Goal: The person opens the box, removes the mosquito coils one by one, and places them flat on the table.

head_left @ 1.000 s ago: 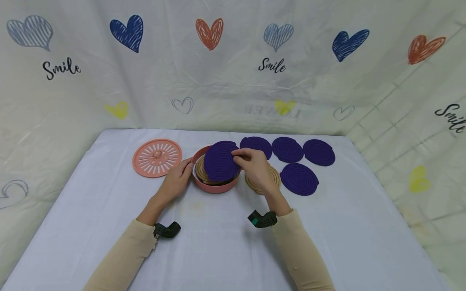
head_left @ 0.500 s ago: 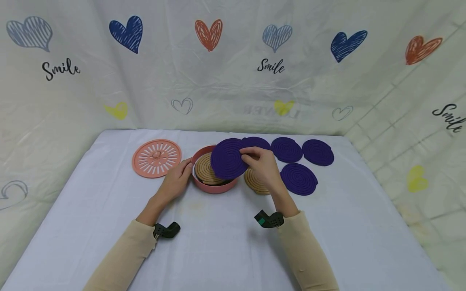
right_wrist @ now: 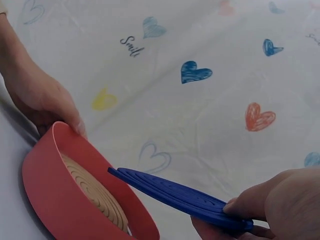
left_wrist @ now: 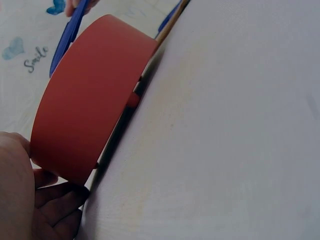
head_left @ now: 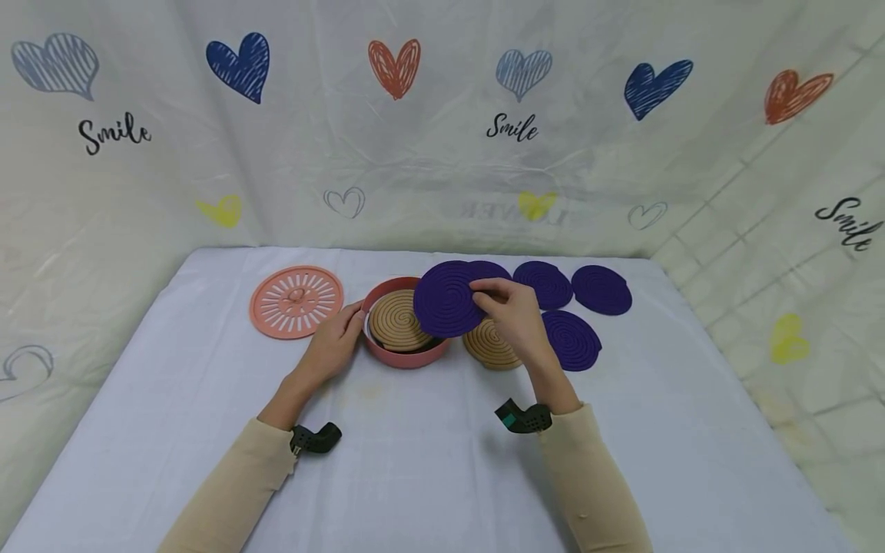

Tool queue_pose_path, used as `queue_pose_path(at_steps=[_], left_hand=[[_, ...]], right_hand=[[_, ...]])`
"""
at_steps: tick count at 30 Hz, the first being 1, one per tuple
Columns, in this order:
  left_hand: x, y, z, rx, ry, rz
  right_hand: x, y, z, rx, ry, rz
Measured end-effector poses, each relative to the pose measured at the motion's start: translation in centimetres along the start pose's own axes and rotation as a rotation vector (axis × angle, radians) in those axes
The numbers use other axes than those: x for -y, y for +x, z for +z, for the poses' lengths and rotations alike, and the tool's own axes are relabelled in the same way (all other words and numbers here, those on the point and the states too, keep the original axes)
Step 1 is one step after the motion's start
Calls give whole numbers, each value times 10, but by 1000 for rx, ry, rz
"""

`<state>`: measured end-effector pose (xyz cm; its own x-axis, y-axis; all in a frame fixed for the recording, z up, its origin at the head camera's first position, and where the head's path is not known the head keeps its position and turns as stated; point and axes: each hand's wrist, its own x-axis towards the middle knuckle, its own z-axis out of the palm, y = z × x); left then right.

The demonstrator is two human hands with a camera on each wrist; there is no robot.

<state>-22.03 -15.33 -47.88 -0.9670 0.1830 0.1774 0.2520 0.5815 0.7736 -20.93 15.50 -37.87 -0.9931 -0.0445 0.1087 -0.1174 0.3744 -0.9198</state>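
Observation:
My right hand (head_left: 513,313) pinches a purple mosquito coil (head_left: 448,299) by its right edge, thumb on one face and fingers under the other. The coil is held tilted over the right side of a round coral mosquito coil holder (head_left: 406,359). With my left hand (head_left: 335,342) I grip the holder's left wall, thumb at the rim in the right wrist view. Inside the holder lies a tan coil (head_left: 396,321); the held coil hides the holder's right part. In the left wrist view the holder's wall (left_wrist: 95,95) stands on small feet on the cloth.
A coral slotted lid (head_left: 266,321) lies left of the holder. On the right, several purple coils (head_left: 603,290) rest on the white cloth (head_left: 387,468), and a tan coil (head_left: 489,349) lies partly behind my right hand. A printed curtain (head_left: 442,153) closes the back.
My right hand has moved right with the purple coil, from above the holder's middle toward its right edge, uncovering the tan coil inside. My left hand stays on the holder.

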Motion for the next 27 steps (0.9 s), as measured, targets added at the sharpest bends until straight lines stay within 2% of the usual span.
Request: queue_pose_path(at_steps=[12,17,27], left_hand=[[3,0,2,-10,15,13],[3,0,2,0,3,-2],[3,1,2,-9,10,5]], right_hand=[[-4,0,-17,-33,-25,19],[-6,0,-24,-51,-43,22],[-9,-2,-37,-63,-31,-1]])
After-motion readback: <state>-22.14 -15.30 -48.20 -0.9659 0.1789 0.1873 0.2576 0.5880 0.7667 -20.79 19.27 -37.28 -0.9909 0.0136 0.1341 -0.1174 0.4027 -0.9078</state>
